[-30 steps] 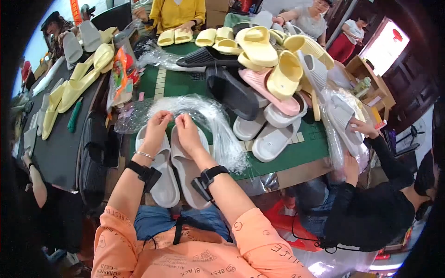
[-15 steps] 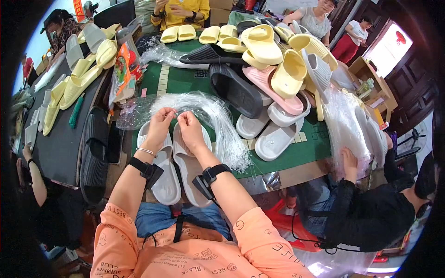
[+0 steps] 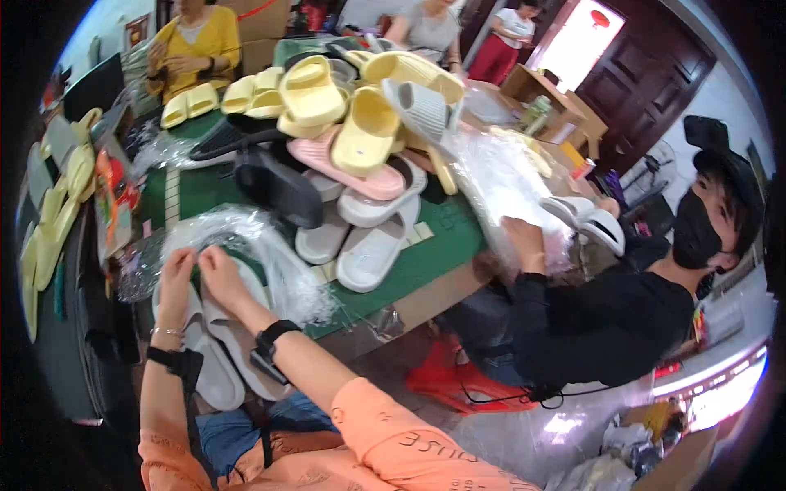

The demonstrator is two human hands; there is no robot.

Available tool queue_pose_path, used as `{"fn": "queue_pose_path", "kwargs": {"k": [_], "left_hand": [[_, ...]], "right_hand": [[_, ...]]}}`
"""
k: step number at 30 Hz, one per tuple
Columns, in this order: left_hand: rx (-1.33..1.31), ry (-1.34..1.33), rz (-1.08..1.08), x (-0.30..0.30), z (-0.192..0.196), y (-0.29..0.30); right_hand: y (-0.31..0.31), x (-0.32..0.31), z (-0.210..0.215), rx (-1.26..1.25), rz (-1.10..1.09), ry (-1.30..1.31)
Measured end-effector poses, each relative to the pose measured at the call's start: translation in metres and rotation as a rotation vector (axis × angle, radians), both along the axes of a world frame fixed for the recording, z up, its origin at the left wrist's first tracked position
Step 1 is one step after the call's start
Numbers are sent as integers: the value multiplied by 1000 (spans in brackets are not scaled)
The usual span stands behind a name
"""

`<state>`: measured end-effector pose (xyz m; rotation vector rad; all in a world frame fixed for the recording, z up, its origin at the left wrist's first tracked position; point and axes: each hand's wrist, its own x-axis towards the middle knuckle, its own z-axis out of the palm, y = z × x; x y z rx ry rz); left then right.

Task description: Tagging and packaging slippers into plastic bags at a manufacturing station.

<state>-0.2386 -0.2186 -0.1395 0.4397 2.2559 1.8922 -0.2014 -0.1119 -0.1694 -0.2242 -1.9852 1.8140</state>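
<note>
While both hands hung close together near the edge of the green tabletop [image 3: 451, 219], the pair of pale grey slippers [image 3: 211, 360] lay below them and toward my body. Long axis of each ran from under my fingers back toward my lap: strapped end away, heel end near me, slanting slightly right. Left hand [image 3: 175, 277] was over the left slipper's strapped end, right hand [image 3: 219, 274] over the right one's; neither clearly nearer. Both were closed in a pinch, thumbs against fingers, the two sets of tips nearly meeting; could not tell whether anything thin was caught between them

Bundle of clear plastic strands [image 3: 286, 266] curved just beyond the hands and round to the right, its frayed ends nearer the right hand. Past it stood a heap of slippers [image 3: 360, 168] in grey, pink, black and yellow, apart from my pair. Farther right, a co-worker's hand [image 3: 524, 239] was at some clear wrapping [image 3: 491, 180], well apart from mine

Writing: dark, hand-drawn-looking letters on my orange sleeve [image 3: 393, 430], some large and clear, others lost in folds. Small dark mark inside one yellow slipper [image 3: 372, 127], too small to read. No label made out on the grey pair
</note>
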Motion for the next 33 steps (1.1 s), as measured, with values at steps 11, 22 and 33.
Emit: {"fn": "queue_pose_path", "kwargs": {"k": [11,22,33], "left_hand": [[64,-107,4,-2,5,-6],[65,-141,-5,0,10,-3],[20,-112,22,-5,4,-29]], "right_hand": [[-3,-8,-6,-124,38,102],[1,-6,-5,-155,74,56],[-10,-4,7,-215,210,-10]]}}
